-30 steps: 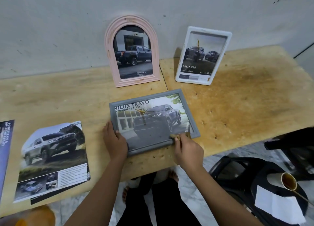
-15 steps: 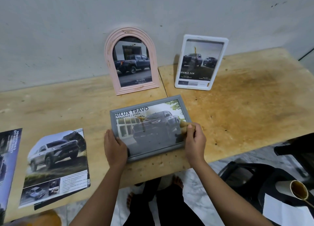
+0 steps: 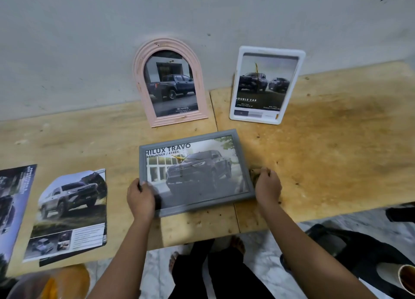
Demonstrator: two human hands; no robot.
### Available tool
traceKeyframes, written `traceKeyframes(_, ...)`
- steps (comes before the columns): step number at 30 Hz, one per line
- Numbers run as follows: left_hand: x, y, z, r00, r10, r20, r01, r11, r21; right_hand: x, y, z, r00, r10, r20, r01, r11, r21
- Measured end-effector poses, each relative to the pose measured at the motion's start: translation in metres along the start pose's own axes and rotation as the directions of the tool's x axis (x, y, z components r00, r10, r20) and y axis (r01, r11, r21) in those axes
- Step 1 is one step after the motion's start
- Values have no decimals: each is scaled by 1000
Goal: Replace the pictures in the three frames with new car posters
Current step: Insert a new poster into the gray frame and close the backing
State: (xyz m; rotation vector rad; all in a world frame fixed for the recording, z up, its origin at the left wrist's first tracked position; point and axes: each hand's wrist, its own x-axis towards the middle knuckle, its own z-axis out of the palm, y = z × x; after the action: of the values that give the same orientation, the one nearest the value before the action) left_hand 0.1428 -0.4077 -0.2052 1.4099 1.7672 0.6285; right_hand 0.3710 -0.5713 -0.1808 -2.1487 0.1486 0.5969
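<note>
A grey frame with a dark pickup poster lies flat on the wooden table. My left hand grips its lower left corner. My right hand is at its right edge, fingers closed around a small brownish thing pressed against the frame; I cannot tell what it is. A pink arched frame and a white frame stand against the wall behind, each with a truck poster inside.
Two loose car posters lie at the left: a white SUV sheet and a dark one at the table's edge. A black chair stands at the lower right, with a paper roll on it.
My right hand has slid from the frame's bottom edge up along the right side and now sits just outside the right edge. My left hand stays on the lower left corner.
</note>
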Motion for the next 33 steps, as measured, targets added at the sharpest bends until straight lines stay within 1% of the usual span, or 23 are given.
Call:
traceKeyframes(2, -1, 8, 0, 997, -73, -25, 72, 996, -44, 1, -3, -2, 996, 78, 44, -83, 989, 125)
traceKeyframes(3, 1, 10, -1, 995, -94, -29, 92, 993, -67, -1, -6, -2, 994, 90, 58, -99, 980, 174)
traceKeyframes(5, 6, 11, -2, 992, -122, -28, 118, 986, -115, -4, -15, -2, 996, 61, 61, -74, 966, 248)
traceKeyframes(7, 11, 10, -2, 983, -183, -23, 176, 967, -185, -10, -32, -4, 999, -17, 45, 3, 951, 308)
traceKeyframes(9, 11, 11, -1, 970, -241, -12, 229, 934, -274, -17, -53, -8, 991, -128, 30, 110, 933, 344)
traceKeyframes(14, 12, 19, 1, 945, -322, 48, 304, 820, -485, -39, -97, -13, 927, -373, 32, 327, 848, 418)
traceKeyframes(17, 18, 14, 4, 944, -323, 68, 311, 803, -509, -53, -112, -12, 878, -479, -10, 433, 784, 446)
traceKeyframes(20, 21, 11, 3, 936, -345, 73, 329, 780, -532, -59, -116, -11, 830, -556, -47, 521, 742, 421)
traceKeyframes(22, 16, 17, -2, 936, -343, 79, 327, 764, -556, -55, -115, -10, 833, -550, -63, 525, 750, 403)
traceKeyframes(24, 13, 23, -8, 943, -324, 71, 308, 774, -553, -44, -111, -9, 859, -505, -81, 497, 785, 370)
traceKeyframes(26, 11, 28, -14, 958, -278, 63, 269, 806, -527, -31, -102, -8, 893, -442, -85, 445, 839, 312)
traceKeyframes(29, 8, 31, -19, 974, -213, 71, 220, 841, -494, -10, -85, -6, 937, -346, -50, 349, 912, 214)
traceKeyframes(33, 5, 30, -20, 985, -158, 75, 175, 889, -422, 4, -61, -3, 973, -231, -17, 231, 964, 129)
